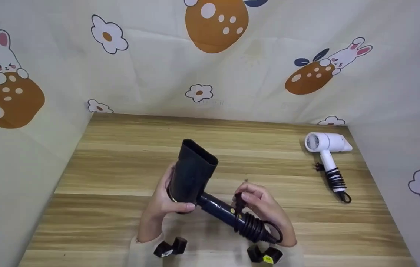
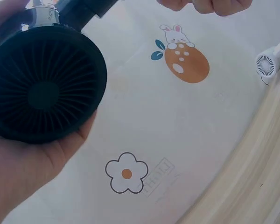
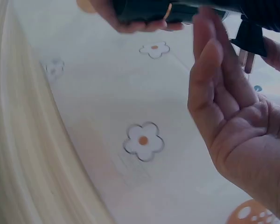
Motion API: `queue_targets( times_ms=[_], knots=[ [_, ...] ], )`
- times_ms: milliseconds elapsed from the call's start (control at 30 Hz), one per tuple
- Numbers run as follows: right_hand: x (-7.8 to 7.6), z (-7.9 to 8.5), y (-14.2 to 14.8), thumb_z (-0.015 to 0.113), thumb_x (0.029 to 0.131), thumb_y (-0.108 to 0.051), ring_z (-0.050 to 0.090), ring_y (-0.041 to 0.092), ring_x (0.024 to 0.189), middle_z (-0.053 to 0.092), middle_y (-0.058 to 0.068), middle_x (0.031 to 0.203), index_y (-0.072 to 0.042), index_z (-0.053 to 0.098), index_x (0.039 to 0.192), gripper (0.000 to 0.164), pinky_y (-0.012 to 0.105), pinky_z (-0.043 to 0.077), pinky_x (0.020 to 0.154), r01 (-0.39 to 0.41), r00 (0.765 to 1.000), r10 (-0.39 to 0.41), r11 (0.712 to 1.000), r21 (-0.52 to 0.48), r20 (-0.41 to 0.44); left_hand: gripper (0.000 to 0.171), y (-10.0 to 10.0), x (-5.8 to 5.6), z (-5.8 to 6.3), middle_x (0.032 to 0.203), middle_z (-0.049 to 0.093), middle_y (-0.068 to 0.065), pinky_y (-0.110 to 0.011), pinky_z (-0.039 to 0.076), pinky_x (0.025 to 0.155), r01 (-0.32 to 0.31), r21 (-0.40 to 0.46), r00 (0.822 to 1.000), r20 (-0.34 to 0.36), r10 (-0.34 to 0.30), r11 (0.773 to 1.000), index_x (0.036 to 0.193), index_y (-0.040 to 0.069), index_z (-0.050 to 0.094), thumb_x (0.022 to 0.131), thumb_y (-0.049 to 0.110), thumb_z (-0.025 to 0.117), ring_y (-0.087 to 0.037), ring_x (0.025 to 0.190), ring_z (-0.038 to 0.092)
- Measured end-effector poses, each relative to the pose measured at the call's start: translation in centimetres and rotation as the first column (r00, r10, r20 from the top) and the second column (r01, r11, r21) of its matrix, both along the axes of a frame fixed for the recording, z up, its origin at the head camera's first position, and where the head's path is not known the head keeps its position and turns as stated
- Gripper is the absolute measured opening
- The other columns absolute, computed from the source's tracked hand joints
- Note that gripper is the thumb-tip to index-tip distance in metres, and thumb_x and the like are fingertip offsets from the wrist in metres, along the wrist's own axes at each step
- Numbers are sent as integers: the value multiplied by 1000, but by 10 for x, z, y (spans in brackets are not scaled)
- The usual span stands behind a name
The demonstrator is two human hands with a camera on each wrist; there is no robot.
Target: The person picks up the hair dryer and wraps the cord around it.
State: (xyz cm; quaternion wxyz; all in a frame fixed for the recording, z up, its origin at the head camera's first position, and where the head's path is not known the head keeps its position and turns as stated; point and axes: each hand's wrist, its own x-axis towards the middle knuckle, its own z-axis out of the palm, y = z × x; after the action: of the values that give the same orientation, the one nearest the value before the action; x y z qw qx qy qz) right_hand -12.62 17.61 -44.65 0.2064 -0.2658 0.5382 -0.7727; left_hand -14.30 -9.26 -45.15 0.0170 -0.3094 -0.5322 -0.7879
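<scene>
A black hair dryer (image 1: 191, 174) with a flat, wide nozzle is held up over the table, nozzle pointing up and away. My left hand (image 1: 163, 198) grips its barrel, thumb across the near side. In the left wrist view, the dryer's round finned air intake (image 2: 42, 88) faces the camera. Its handle (image 1: 217, 209) slants down to the right, with a black cord (image 1: 253, 227) coiled around the lower end. Beside the handle, my right hand (image 1: 265, 204) pinches the cord's black plug (image 1: 240, 202). Metal prongs stick out of the plug (image 3: 250, 37) in the right wrist view.
A white hair dryer (image 1: 327, 159) lies at the right of the wooden table (image 1: 121, 148), its black cord wound around the handle. Behind and at both sides hangs a pale cloth (image 1: 150, 74) printed with rabbits and flowers. Black wrist devices (image 1: 264, 254) sit over both sleeves.
</scene>
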Motion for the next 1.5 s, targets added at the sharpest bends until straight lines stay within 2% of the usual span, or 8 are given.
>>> queue_targets(
  times_ms=[433, 633, 833, 967, 1100, 1200, 1333, 1500],
  knots=[
    [1, 11, -35, 21, 100, -38, 69, 17, 86, 60, 16, 121, -10, 33, 136, 47, 25, 56, 67, -459, 763, 613, 736, -498, 202, 93, -4, -5, -5, 127, 55, 9, -19, 35, 99, -91, -24, 973, -214, 84, 996, 140, 22, 38, 61, -3, 81, -5, 111, 51],
    [1, 12, -21, 8, 102, -24, 67, 15, 83, 58, 16, 121, -12, 37, 135, 46, 22, 55, 64, -343, 865, 438, 871, -352, 243, 94, -3, -12, -10, 140, 45, 5, -24, 23, 110, -151, -118, 978, -162, 131, 981, 142, 23, 38, 62, -11, 74, -11, 128, 40],
    [3, 8, -5, 26, 102, -20, 64, 15, 71, 60, 11, 103, -4, 34, 138, 40, 25, 53, 58, 151, 967, -170, 983, 108, 188, 82, -3, -18, -10, 140, 36, 1, -27, 34, 103, -316, -210, 948, -112, 298, 925, 144, 14, 34, 74, -14, 65, -14, 127, 37],
    [-6, 0, 9, 45, 95, -11, 61, 15, 73, 56, 14, 102, 4, 44, 129, 37, 25, 52, 61, 554, 813, -582, 758, 345, -29, 63, -5, -16, -7, 135, 45, 3, -28, 40, 97, -355, -213, 919, 96, 381, 910, 138, 0, 37, 81, -7, 61, -17, 120, 44],
    [-15, -11, 43, 61, 85, -5, 55, 21, 85, 53, 16, 106, -1, 62, 106, 22, 30, 46, 71, 808, 551, -719, 332, 488, -423, 49, -3, -14, -6, 127, 52, 6, -33, 42, 95, -344, -206, 898, 212, 385, 916, 131, -7, 42, 84, -7, 58, -20, 115, 49],
    [-22, -22, 72, 70, 76, -9, 53, 31, 90, 50, 20, 113, -6, 65, 94, 18, 40, 43, 72, 888, 403, -605, 78, 452, -687, 45, 0, -14, -5, 124, 54, 6, -34, 44, 94, -332, -215, 901, 216, 376, 919, 128, -7, 44, 85, -7, 57, -19, 113, 51],
    [-31, -42, 99, 74, 71, -15, 51, 42, 90, 49, 27, 114, -8, 63, 87, 21, 51, 40, 69, 939, 269, -331, -120, 324, -904, 43, 3, -13, -3, 124, 55, 2, -30, 44, 92, -317, -224, 911, 200, 361, 922, 126, -7, 46, 85, -6, 57, -21, 113, 52],
    [-36, -64, 108, 79, 64, -18, 48, 46, 86, 50, 30, 111, -7, 60, 84, 30, 51, 37, 65, 934, 233, -33, -273, 233, -972, 41, 4, -14, 0, 128, 50, -19, -26, 44, 91, -298, -240, 917, 197, 347, 924, 126, -7, 46, 86, -6, 56, -16, 111, 53]
  ],
)
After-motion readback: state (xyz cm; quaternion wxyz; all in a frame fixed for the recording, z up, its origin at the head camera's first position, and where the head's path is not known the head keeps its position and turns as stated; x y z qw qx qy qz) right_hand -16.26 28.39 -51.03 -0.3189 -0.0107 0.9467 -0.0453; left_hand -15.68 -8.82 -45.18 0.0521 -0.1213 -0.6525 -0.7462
